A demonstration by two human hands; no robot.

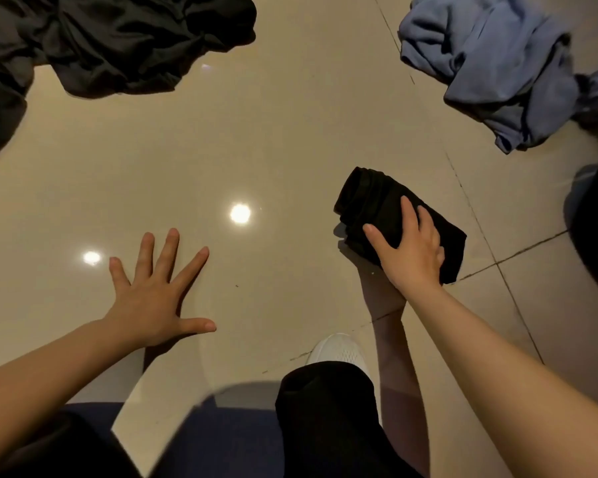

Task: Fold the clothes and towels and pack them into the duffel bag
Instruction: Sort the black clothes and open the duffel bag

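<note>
My right hand (409,251) grips a black garment (380,205) folded into a thick soft bundle, held just above the glossy beige tiled floor (273,139), while my left hand (152,291) is spread flat, fingers straight, holding nothing. Farther out lie a crumpled black pile (111,39) and a rumpled blue garment (491,63), well apart.

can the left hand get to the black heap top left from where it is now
Probably yes. The left hand is open with fingers spread and holds nothing, and only bare floor lies between it and the crumpled black heap. It looks like a long reach, though.
</note>
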